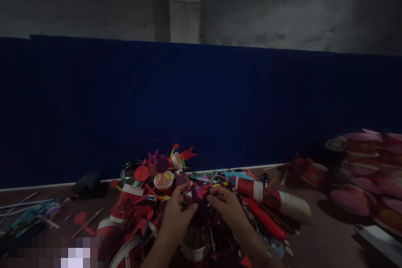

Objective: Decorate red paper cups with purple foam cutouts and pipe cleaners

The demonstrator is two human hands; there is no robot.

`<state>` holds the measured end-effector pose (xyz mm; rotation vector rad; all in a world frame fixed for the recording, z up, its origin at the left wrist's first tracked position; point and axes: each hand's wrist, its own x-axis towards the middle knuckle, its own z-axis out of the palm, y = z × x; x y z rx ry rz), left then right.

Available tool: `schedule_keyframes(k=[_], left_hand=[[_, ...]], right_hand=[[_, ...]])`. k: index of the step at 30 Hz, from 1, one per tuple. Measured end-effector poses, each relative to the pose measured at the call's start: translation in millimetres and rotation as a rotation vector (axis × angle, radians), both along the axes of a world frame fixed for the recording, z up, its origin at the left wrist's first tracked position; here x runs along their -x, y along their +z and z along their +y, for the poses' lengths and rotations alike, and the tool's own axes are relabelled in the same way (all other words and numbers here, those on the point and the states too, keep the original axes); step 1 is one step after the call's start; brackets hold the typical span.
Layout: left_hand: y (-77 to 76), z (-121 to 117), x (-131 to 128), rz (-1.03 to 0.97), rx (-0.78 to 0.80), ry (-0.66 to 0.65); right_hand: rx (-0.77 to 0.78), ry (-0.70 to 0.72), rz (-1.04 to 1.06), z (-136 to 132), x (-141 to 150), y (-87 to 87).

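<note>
Between my two hands is a dark purple cut-out piece (201, 207), dim and partly covered by fingers. My left hand (179, 211) pinches its left side with thumb and fingertips. On the other side, my right hand (226, 206) grips the right edge between thumb and bent fingers. Just below the piece, a paper cup (195, 246) stands with its pale rim showing. Red paper cups (130, 199) with cut-out shapes and sticks crowd the area left of my hands. Right of them lies a stack of nested red and white paper cups (273, 199).
A red tube-like object (266, 220) lies below the cup stack. A glass jar (132, 167) stands at the back left. Blurred pink and red cups (361, 167) pile up at the far right. Blue and white strips (37, 213) lie at left. A blue wall panel (201, 104) rises behind.
</note>
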<state>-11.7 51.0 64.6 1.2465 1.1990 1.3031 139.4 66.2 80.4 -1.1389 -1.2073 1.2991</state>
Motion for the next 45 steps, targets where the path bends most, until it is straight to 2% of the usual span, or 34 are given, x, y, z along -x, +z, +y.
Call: schedule_keyframes(k=[22, 28, 34, 45], left_hand=[[0.6, -1.6, -6.9, -0.021, -0.005, 0.009], [1.3, -2.2, -7.8, -0.019, 0.011, 0.019], [-2.4, -1.5, -7.7, -0.035, -0.006, 0.022], [-8.9, 2.3, -7.8, 0.0, 0.076, -0.046]], right_hand=[[-0.05, -0.02, -0.074, -3.6, -1.9, 5.5], [-0.074, 0.058, -0.014, -4.2, -2.2, 3.4], [-0.173, 0.1, -0.163, -7.8, -3.9, 7.2], [-0.173, 0.093, -0.216, -11.3, -5.3, 9.1]])
